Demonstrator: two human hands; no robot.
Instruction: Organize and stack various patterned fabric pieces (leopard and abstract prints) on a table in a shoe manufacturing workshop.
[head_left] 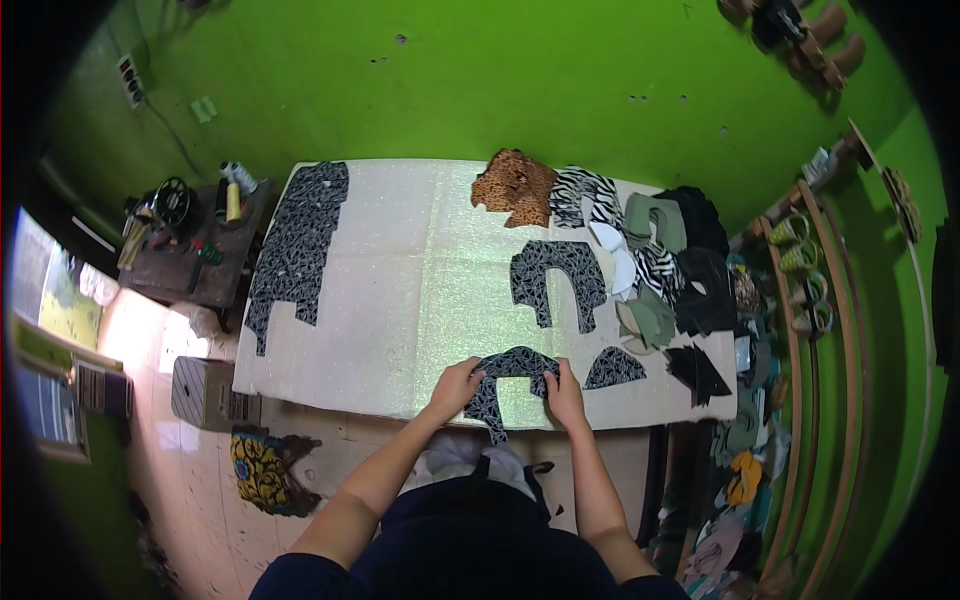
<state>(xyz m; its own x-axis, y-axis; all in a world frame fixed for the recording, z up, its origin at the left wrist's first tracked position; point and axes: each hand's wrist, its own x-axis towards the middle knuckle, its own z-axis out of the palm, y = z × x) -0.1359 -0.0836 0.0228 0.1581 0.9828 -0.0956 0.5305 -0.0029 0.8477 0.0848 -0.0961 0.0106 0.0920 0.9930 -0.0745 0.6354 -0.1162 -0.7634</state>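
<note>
At the table's near edge I hold a curved, black-and-white patterned fabric piece (516, 361) between both hands. My left hand (457, 386) pinches its left side, where one leg of the cut shape hangs down past the edge. My right hand (567, 394) grips the right side. Beyond my hands a horseshoe-shaped patterned piece (532, 270) lies flat. Just right of my right hand is a small patterned offcut (615, 368). A long patterned fabric piece (302, 225) with stepped edges lies along the table's left side.
The pale table (385, 260) stands against a green wall. Leopard-print fabric (515, 188), zebra-print fabric (588, 195) and black pieces (703, 290) crowd its right half. At left is a sewing machine table (165, 270) near a cardboard box (203, 390); at right, a wooden shoe rack (815, 380).
</note>
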